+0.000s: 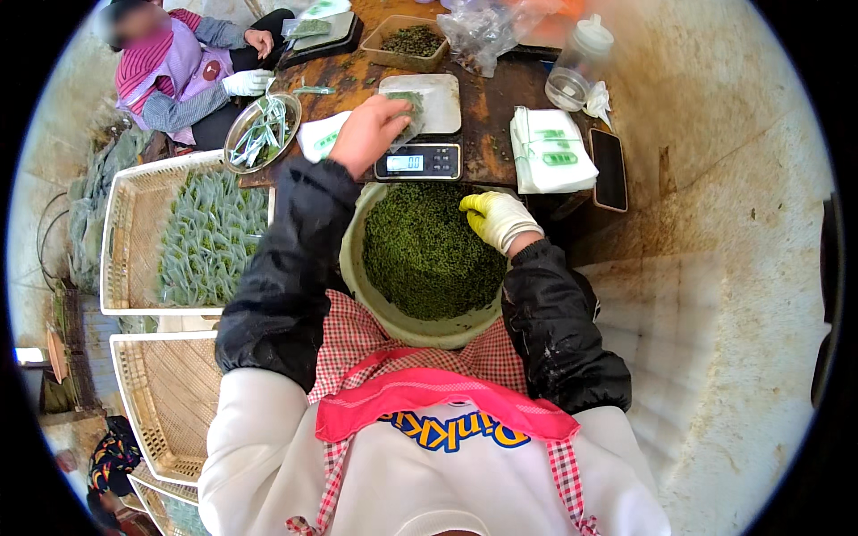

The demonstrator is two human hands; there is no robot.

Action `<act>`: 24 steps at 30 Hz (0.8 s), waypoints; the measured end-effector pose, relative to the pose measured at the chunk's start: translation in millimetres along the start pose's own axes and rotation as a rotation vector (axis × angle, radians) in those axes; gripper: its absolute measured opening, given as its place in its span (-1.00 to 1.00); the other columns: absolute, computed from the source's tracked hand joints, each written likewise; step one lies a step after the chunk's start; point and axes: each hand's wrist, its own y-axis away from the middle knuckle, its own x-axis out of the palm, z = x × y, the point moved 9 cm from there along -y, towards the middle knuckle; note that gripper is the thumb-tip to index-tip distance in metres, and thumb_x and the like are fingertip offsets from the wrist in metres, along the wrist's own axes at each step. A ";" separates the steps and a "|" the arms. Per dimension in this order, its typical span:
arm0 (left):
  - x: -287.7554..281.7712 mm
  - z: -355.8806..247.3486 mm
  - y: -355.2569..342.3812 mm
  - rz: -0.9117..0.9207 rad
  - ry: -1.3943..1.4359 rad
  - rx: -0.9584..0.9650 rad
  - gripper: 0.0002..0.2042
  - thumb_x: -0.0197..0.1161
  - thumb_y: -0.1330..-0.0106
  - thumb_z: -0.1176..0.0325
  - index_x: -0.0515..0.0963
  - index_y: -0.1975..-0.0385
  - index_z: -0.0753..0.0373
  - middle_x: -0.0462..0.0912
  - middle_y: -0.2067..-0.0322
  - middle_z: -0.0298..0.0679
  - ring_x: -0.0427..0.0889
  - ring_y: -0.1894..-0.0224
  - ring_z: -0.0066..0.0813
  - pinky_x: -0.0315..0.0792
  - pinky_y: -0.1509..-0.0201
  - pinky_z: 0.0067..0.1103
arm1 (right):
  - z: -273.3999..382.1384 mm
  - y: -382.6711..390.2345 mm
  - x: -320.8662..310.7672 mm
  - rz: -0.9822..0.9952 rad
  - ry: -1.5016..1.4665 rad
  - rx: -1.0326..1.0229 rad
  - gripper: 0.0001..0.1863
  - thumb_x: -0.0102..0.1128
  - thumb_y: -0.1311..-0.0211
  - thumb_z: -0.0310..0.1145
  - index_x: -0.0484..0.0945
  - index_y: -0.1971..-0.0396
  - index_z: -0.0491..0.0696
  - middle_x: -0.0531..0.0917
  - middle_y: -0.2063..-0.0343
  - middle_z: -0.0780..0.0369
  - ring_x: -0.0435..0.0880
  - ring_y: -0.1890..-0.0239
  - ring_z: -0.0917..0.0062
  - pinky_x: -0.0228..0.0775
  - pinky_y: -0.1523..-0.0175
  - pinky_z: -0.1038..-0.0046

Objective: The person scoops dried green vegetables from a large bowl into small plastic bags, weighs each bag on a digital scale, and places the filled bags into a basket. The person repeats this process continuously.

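My bare left hand (371, 132) is closed on a small clear plastic bag (415, 114) with green contents, at the pale plate of a digital scale (440, 105). The scale's display is lit. Below the table edge, between my knees, a pale round tub (375, 314) holds a heap of tiny green berries (429, 255). Over the tub's right side is my right hand (500, 219), in a white glove with yellow fingertips. Its fingers are curled together just above the berries; whatever is in them is hidden.
White printed bags (552, 156) and a phone (608, 170) lie right of the scale, a clear jar (579, 67) behind. Left are a bowl of ties (262, 132), a crate rim (107, 241) around filled bags, and another crate (170, 402). A co-worker (179, 80) sits far left.
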 end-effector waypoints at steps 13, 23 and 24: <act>71.4 -27.3 174.9 0.165 0.025 -0.339 -0.90 0.28 -0.17 0.45 0.52 0.49 0.31 0.43 0.54 -0.16 0.51 0.42 -0.12 0.41 0.33 -0.34 | 2.9 12.2 12.4 0.184 0.088 0.031 -0.67 0.19 -0.18 -0.27 0.60 0.04 0.07 0.65 0.12 0.09 0.60 0.06 0.20 0.42 -0.06 0.30; 4.4 -41.9 113.9 -0.342 -0.267 -0.221 -0.85 0.31 -0.10 0.49 0.53 0.34 0.30 0.44 0.32 -0.09 0.51 0.34 -0.05 0.41 0.33 -0.32 | 4.1 17.6 18.5 0.327 0.145 0.095 -0.62 0.14 -0.21 -0.23 0.56 -0.05 0.15 0.63 0.01 0.20 0.59 -0.01 0.24 0.42 -0.13 0.32; -0.7 -40.5 105.6 -0.372 -0.312 -0.197 -0.82 0.31 -0.09 0.50 0.53 0.31 0.30 0.44 0.33 -0.08 0.51 0.34 -0.05 0.40 0.34 -0.33 | 5.2 18.4 18.7 0.332 0.140 0.089 -0.62 0.14 -0.22 -0.23 0.56 -0.05 0.15 0.63 0.01 0.20 0.59 -0.01 0.24 0.42 -0.13 0.31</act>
